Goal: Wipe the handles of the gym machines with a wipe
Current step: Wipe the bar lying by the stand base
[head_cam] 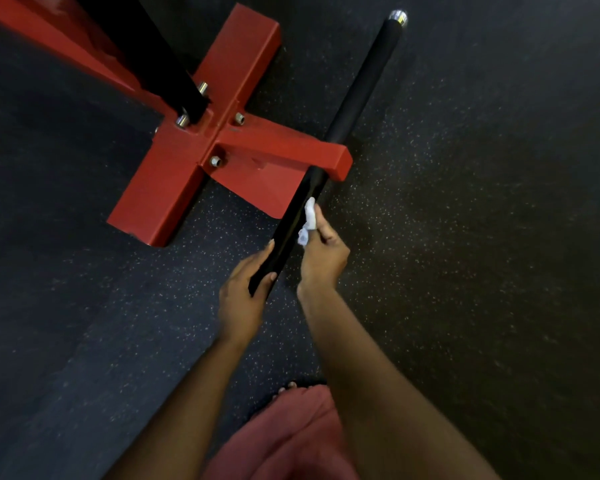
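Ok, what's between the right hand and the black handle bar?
The white wipe, pinched by the right hand against the black handle bar, in the head view.

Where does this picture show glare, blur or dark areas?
Head view: sheen along the black handle beside the wipe; the metal end cap is bright and soft; the red frame blurs at top left; the floor darkens toward corners.

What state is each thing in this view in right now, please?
handle bar: crosses the red frame's arm, chrome cap on its far end
wipe: crumpled, pressed against the handle bar
left hand: grips the handle bar's near end
right hand: pinches the wipe
red frame: bolted together
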The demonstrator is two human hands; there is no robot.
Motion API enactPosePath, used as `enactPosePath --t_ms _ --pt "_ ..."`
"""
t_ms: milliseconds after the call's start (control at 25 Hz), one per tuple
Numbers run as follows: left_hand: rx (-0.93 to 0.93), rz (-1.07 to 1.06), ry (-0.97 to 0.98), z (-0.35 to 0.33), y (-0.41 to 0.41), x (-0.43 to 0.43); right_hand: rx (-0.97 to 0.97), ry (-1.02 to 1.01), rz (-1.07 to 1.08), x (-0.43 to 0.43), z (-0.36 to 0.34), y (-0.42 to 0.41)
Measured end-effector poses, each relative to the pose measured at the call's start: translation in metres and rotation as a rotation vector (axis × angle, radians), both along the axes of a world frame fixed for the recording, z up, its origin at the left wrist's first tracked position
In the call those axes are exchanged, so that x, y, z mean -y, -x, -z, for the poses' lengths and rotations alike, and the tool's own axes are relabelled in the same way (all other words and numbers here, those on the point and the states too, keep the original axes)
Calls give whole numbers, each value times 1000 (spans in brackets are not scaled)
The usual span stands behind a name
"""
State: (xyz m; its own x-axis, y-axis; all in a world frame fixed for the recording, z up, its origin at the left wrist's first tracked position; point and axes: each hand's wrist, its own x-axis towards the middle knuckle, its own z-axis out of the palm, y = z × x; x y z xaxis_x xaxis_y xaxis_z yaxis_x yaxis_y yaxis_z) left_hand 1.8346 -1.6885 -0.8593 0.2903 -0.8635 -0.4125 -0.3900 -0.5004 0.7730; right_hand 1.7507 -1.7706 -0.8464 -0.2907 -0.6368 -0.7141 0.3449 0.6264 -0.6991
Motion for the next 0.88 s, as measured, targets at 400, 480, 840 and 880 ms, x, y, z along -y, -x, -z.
enactPosePath --t_ms 400,480,840,880 --pt "1 18 -8 -1 -2 0 167 -40 41 -9 13 25" --pt "0 39 2 -1 -2 -1 103 -10 -7 23 14 22" --pt "25 70 -32 -6 -2 2 42 -76 -161 -87 24 -13" --pt "7 72 -53 -9 -2 2 71 -106 -164 -99 18 -15"
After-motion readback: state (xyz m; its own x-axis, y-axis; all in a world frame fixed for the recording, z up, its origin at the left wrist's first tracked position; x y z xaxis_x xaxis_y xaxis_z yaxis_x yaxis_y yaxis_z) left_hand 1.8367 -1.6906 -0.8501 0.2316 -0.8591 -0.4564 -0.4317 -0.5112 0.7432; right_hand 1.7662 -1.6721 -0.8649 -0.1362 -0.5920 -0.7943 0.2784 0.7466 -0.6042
